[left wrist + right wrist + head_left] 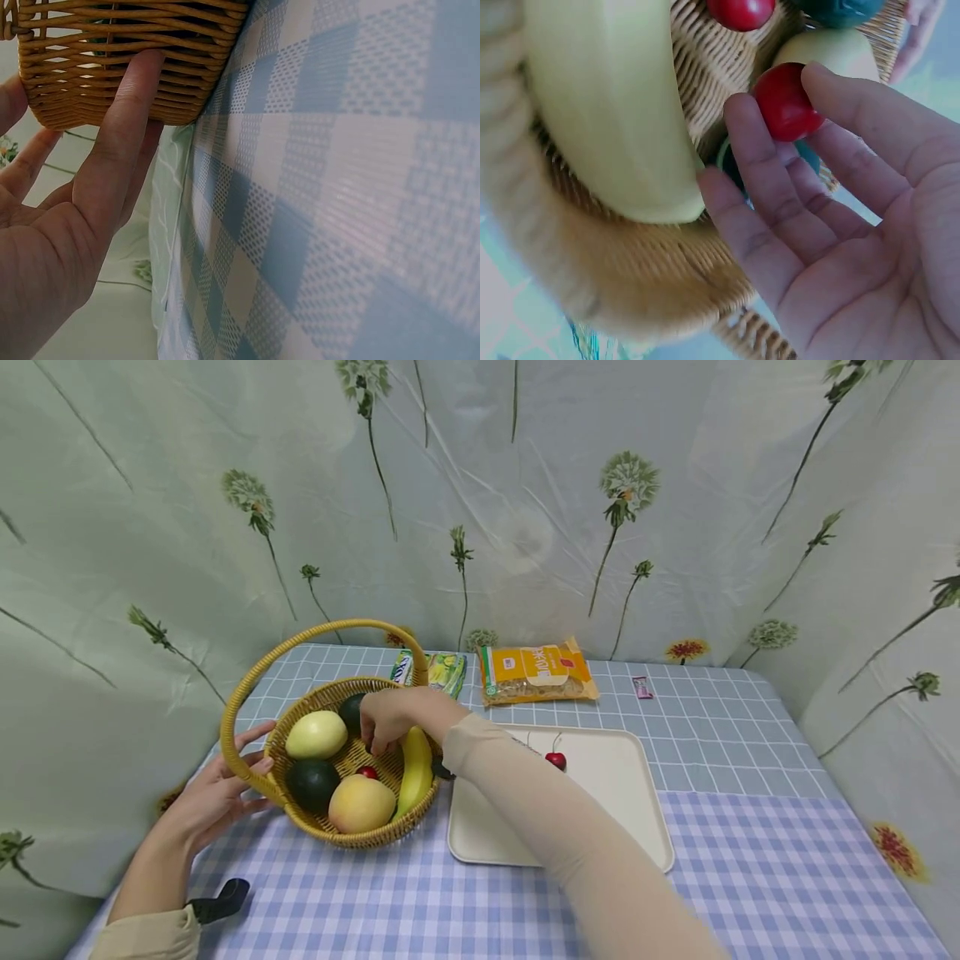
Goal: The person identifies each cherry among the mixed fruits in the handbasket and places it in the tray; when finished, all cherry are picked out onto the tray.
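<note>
In the right wrist view my right hand (855, 202) pinches a red cherry (786, 101) between thumb and fingers, inside the wicker basket (352, 839). The head view hides that cherry behind the hand. My left hand (221, 793) touches the basket's left side, its fingers spread against the woven wall (180, 71). Around the right hand lie a banana (416, 768), a peach (362, 804), a pale green-yellow fruit (317, 734), two dark green fruits (312, 783) and another cherry (367, 772). On the cream tray (615, 785) sits a stemmed cherry (556, 761); a second stem shows over the sleeve.
The basket's tall handle (243, 693) arches over its left and back. Behind stand a green packet (448, 672) and an orange bag of grain (536, 672). A small pink packet (642, 687) lies at the back right. My right forearm crosses the tray.
</note>
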A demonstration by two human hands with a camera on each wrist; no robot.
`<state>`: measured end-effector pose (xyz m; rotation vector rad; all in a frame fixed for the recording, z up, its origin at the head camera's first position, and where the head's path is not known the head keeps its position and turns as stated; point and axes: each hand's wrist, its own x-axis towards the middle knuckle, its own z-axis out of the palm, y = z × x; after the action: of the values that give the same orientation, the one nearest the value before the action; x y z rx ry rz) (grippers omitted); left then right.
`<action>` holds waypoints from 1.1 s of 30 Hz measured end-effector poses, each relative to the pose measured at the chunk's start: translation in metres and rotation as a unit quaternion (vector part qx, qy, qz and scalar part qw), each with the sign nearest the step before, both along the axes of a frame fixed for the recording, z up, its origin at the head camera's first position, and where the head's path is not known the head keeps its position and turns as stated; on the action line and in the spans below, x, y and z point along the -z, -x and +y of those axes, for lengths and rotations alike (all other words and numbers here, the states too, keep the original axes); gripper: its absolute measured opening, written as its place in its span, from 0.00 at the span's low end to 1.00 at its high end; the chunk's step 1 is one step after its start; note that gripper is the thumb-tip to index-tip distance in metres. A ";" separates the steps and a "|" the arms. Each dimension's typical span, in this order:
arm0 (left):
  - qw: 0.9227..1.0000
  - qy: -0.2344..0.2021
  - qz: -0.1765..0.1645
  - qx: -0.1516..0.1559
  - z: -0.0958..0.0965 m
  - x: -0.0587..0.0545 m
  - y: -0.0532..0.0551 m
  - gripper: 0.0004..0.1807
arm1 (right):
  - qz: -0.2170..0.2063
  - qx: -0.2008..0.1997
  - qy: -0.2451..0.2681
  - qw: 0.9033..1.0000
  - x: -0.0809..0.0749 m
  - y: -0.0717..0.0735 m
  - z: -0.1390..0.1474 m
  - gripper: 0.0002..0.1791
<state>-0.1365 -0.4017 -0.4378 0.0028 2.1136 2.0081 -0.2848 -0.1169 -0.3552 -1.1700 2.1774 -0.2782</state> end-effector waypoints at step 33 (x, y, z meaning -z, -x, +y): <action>1.000 0.005 -0.002 0.002 -0.004 0.001 0.000 0.33 | -0.002 0.150 0.122 0.981 -0.019 0.013 0.211 0.19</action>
<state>-0.1369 -0.4055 -0.4389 0.0008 2.1190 1.9927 -0.2973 0.0944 -0.3366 -0.9592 2.3642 -0.6936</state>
